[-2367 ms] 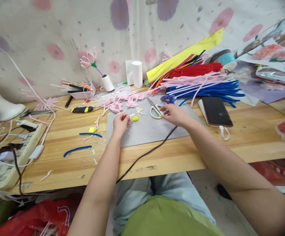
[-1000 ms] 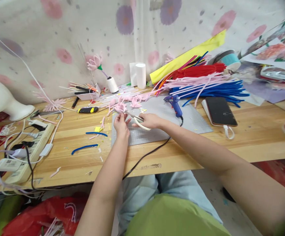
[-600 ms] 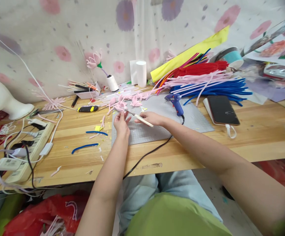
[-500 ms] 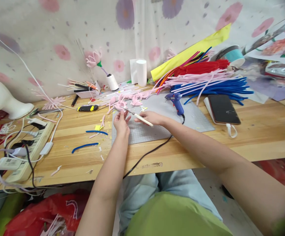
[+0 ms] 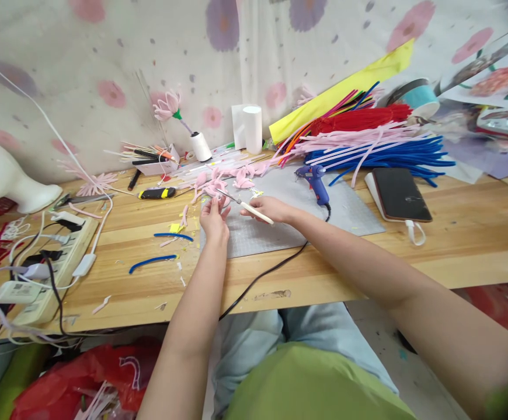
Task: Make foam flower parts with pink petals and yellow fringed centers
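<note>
Now, in the head view, the right hand (image 5: pixel 268 207) grips the scissors (image 5: pixel 257 214), which earlier lay on the grey mat (image 5: pixel 271 242); they're over it, blades pointing toward the left hand (image 5: pixel 214 218). That one's fingertips are drawn narrow; I can't tell what's between them. The glue gun (image 5: pixel 315 185), partly hidden before, shows fully on the mat.
</note>
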